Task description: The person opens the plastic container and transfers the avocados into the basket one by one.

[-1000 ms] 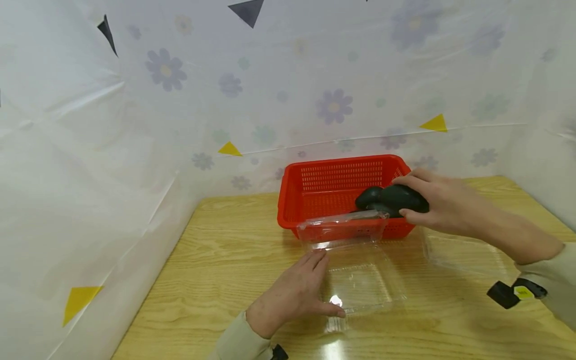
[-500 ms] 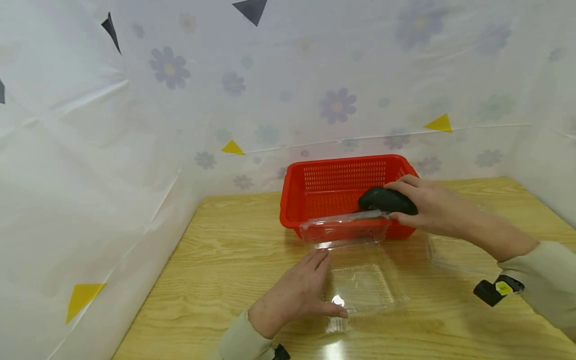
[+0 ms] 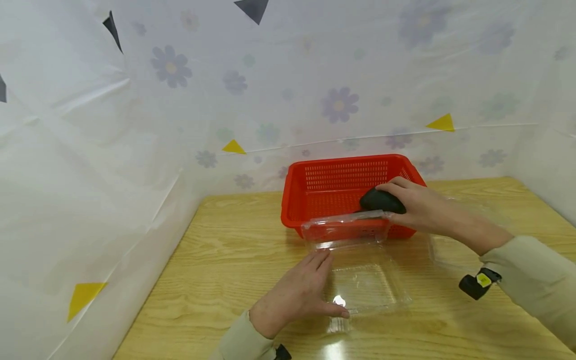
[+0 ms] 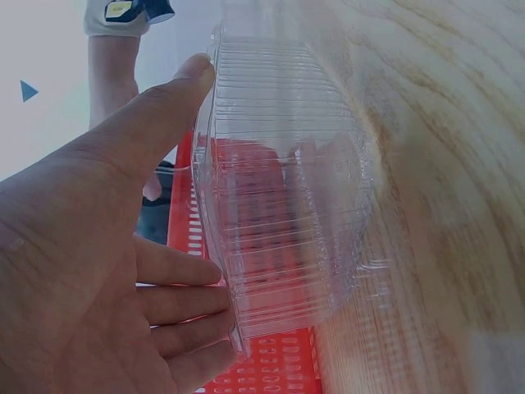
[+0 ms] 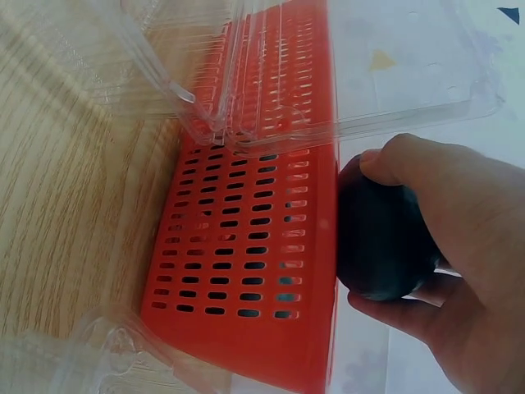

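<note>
My right hand [image 3: 418, 207] grips a dark, smooth, oval vegetable [image 3: 381, 200], eggplant-like, at the right front of a red perforated basket [image 3: 293, 200]. In the right wrist view, the dark oval vegetable [image 5: 381, 234] overlaps the basket's rim, with the thumb and fingers around it. Another dark shape shows through the basket's holes. A clear plastic clamshell box [image 3: 360, 285] stands in front of the basket, its lid [image 3: 346, 227] raised towards it. My left hand [image 3: 297, 292] rests at the box's left side, thumb and fingers spread along its rim [image 4: 215, 164].
A second clear plastic container [image 3: 450, 252] lies on the wooden table [image 3: 216, 280] at the right, partly behind my right forearm. A white flowered sheet [image 3: 265, 90] hangs behind the table and along its sides.
My right hand has moved left and slightly down with the dark oval vegetable, over the basket's front right part. The left hand and the clamshell box stay in place.
</note>
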`<state>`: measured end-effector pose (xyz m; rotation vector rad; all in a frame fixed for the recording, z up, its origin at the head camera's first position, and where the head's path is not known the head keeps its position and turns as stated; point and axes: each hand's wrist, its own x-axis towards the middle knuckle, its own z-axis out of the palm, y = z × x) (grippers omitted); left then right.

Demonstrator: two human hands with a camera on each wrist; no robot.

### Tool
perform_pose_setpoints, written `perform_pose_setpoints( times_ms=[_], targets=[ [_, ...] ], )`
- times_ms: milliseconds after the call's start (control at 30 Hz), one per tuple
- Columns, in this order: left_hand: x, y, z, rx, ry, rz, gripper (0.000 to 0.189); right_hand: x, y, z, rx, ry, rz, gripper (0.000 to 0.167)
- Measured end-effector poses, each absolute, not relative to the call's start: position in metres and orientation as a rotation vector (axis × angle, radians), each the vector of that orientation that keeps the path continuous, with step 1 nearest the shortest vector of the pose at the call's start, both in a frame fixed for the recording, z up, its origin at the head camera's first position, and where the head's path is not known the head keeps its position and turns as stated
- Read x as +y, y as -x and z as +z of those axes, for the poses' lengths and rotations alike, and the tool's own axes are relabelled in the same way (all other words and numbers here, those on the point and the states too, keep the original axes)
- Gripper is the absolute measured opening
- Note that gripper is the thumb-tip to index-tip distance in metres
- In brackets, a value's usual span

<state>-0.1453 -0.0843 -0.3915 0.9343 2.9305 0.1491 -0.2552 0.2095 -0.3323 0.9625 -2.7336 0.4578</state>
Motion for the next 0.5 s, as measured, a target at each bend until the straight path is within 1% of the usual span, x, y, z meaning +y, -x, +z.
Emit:
perform_pose_setpoints(
  times_ms=[500],
  targets=[
    [-0.084, 0.143, -0.391, 2.938, -0.939, 0.129, 0.111, 0.2, 0.27, -0.344, -2.813, -0.95, 0.486, 0.056]
  ],
)
